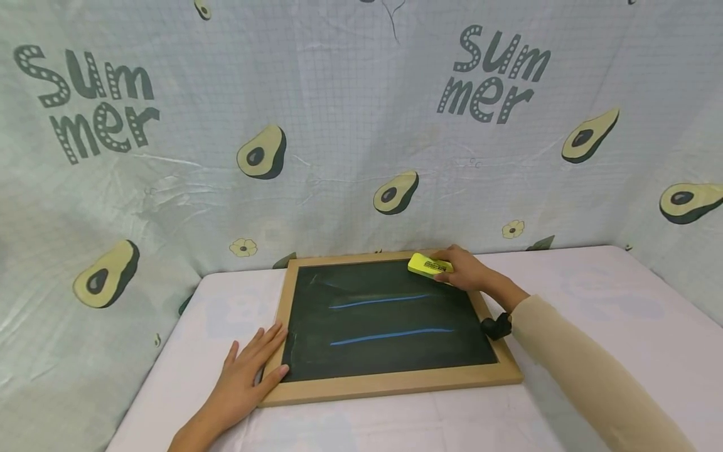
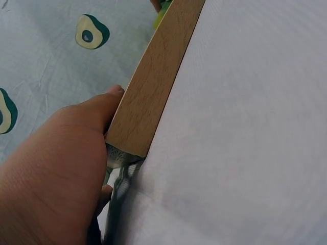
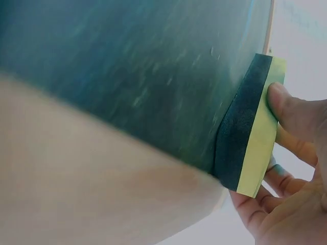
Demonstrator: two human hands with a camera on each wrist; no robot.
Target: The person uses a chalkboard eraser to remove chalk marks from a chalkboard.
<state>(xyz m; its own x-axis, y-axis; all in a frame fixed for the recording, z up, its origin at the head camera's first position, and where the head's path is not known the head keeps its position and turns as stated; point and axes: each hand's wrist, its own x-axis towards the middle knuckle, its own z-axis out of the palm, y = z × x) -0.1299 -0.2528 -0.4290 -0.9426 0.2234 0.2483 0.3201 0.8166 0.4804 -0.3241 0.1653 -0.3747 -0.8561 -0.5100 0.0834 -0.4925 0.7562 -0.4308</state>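
my right hand gripping eraser at chalkboard top right corner, dark pad on the slate, my left hand flat, fingers straight, on frame's left edge, board on bench

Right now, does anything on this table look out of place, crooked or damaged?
Nothing stands out. The chalkboard lies flat, its frame intact, with two blue lines and faint smudges. The right hand holds the yellow eraser at its top edge; the left hand rests on the frame.
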